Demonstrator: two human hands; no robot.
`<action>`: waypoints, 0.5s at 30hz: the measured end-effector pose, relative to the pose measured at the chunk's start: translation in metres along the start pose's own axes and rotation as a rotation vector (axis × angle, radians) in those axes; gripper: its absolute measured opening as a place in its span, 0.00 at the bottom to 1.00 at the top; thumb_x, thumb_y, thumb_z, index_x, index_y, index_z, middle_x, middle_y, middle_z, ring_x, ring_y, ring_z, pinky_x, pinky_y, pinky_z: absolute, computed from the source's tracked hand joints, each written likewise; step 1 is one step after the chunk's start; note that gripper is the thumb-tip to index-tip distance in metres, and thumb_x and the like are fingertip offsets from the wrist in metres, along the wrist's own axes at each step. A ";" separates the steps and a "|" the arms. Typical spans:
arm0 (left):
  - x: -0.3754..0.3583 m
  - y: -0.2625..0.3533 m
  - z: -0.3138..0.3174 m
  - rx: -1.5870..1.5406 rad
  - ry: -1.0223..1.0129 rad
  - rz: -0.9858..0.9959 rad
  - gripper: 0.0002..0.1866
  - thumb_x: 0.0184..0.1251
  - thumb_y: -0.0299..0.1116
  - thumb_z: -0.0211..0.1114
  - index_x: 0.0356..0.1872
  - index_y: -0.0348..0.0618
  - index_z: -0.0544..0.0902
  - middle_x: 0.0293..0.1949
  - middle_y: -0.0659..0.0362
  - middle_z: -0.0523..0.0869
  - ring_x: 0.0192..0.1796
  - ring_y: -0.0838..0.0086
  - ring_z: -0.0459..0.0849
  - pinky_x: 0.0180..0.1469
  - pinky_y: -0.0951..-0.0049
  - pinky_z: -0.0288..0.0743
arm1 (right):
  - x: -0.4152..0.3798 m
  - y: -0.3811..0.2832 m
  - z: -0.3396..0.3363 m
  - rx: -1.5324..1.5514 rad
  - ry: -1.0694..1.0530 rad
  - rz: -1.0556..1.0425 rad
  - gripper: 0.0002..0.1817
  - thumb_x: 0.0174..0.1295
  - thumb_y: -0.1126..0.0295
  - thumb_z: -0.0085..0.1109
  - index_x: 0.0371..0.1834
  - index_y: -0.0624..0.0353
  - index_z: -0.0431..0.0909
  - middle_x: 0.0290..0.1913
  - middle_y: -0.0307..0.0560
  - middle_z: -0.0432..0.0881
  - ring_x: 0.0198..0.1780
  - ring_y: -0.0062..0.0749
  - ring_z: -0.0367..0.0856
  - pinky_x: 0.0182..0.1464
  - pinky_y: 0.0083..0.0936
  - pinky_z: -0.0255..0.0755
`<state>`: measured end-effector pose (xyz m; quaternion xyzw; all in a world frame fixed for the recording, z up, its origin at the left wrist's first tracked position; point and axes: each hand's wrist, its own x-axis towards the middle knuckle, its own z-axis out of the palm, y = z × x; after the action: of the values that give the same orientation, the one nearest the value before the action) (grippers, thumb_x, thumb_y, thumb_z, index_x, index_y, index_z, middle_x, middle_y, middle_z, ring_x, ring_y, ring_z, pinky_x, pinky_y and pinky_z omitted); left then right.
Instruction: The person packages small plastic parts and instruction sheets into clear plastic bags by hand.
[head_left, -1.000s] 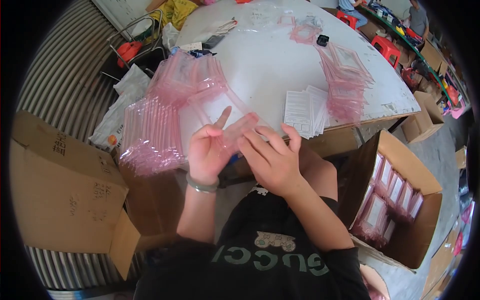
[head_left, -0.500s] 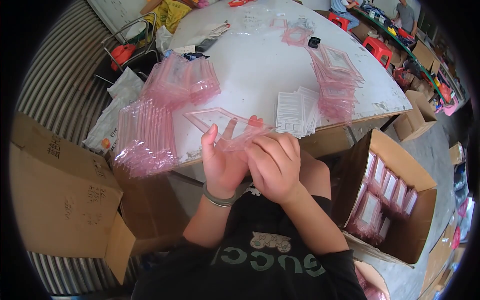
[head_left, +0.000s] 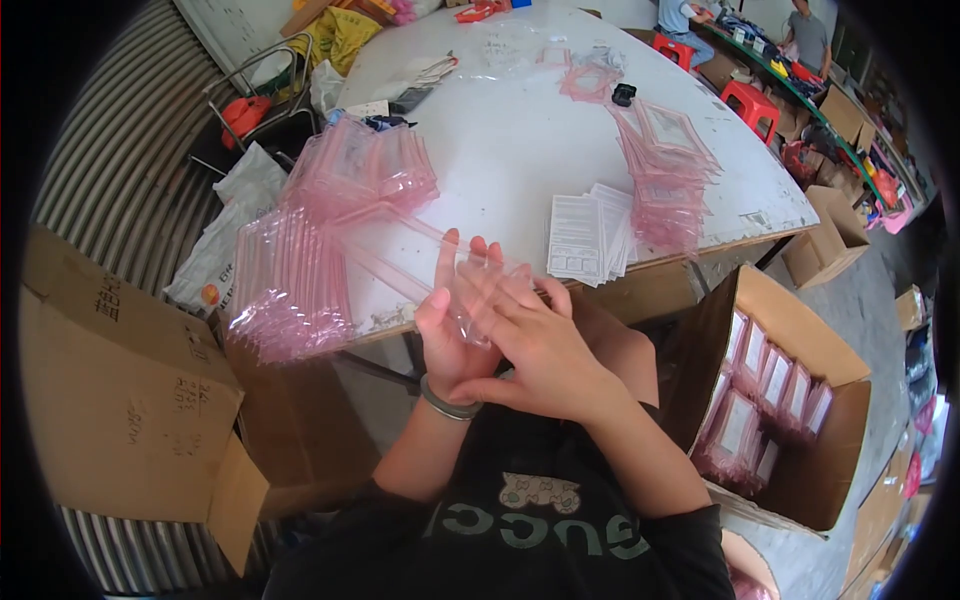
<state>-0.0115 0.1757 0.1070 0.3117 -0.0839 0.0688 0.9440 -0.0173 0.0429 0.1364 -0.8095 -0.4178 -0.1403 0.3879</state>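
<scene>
A clear plastic pouch [head_left: 400, 255] with pink edges is spread out in front of me, its far end reaching left over the table edge. My left hand [head_left: 455, 335] supports the near end from below, palm up, with the thumb along its side. Across that end lies my right hand [head_left: 550, 360], its fingers stretched out flat on the plastic over my left palm. Beyond the hands, a stack of printed white cards [head_left: 580, 235] lies on the table. Piles of similar pink-edged pouches [head_left: 290, 280] stand to the left of my hands.
Another pouch stack [head_left: 665, 185] stands on the right of the white table [head_left: 500, 140]. An open cardboard box [head_left: 810, 360] with packed pouches is at my right. A large carton [head_left: 130, 390] stands at left. Two people [head_left: 810, 40] are at a far bench.
My right hand has gone from pinching the pouch's near end to lying flat over it. The pouch has shifted left and lower, and my left hand has tilted with it.
</scene>
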 end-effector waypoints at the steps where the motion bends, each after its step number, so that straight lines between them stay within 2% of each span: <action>1: 0.000 0.001 0.000 0.024 -0.019 0.028 0.45 0.65 0.57 0.56 0.77 0.40 0.56 0.69 0.53 0.70 0.75 0.61 0.64 0.80 0.49 0.54 | 0.001 0.001 0.002 0.031 -0.030 0.005 0.49 0.48 0.43 0.76 0.71 0.57 0.71 0.72 0.50 0.74 0.75 0.43 0.67 0.73 0.53 0.46; 4: -0.003 0.002 -0.005 0.084 0.009 -0.010 0.46 0.65 0.56 0.56 0.79 0.41 0.53 0.68 0.54 0.70 0.74 0.62 0.66 0.80 0.48 0.56 | 0.002 0.006 -0.004 0.018 -0.150 0.030 0.50 0.48 0.41 0.76 0.73 0.54 0.70 0.73 0.49 0.73 0.76 0.44 0.66 0.74 0.58 0.42; 7: 0.002 -0.001 -0.002 0.140 -0.027 0.058 0.49 0.62 0.57 0.60 0.79 0.41 0.52 0.65 0.55 0.70 0.71 0.63 0.69 0.78 0.49 0.58 | -0.002 0.010 -0.001 -0.055 -0.061 -0.045 0.53 0.47 0.39 0.75 0.75 0.53 0.67 0.74 0.49 0.71 0.76 0.43 0.65 0.75 0.62 0.36; 10: 0.003 -0.010 -0.009 -0.122 -0.172 0.015 0.54 0.59 0.61 0.63 0.80 0.42 0.51 0.64 0.55 0.70 0.69 0.64 0.70 0.77 0.51 0.61 | -0.003 -0.001 0.005 -0.023 -0.016 -0.024 0.55 0.46 0.39 0.75 0.77 0.53 0.64 0.75 0.50 0.70 0.77 0.43 0.65 0.77 0.62 0.32; 13: -0.003 -0.007 -0.004 0.053 -0.112 0.014 0.59 0.55 0.65 0.65 0.80 0.39 0.49 0.64 0.55 0.70 0.69 0.63 0.71 0.75 0.53 0.63 | -0.002 -0.004 0.005 -0.071 -0.012 -0.035 0.57 0.46 0.38 0.75 0.78 0.52 0.62 0.74 0.51 0.70 0.77 0.43 0.65 0.76 0.63 0.35; 15: 0.002 -0.002 -0.006 -0.032 -0.225 0.008 0.58 0.58 0.62 0.66 0.80 0.38 0.47 0.67 0.55 0.69 0.72 0.63 0.68 0.76 0.51 0.63 | 0.001 -0.004 0.003 0.013 -0.029 -0.039 0.55 0.46 0.37 0.75 0.76 0.52 0.65 0.74 0.50 0.70 0.77 0.43 0.64 0.75 0.63 0.37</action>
<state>-0.0085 0.1777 0.1010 0.3019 -0.1917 0.0355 0.9332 -0.0205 0.0474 0.1367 -0.8006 -0.4401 -0.1335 0.3841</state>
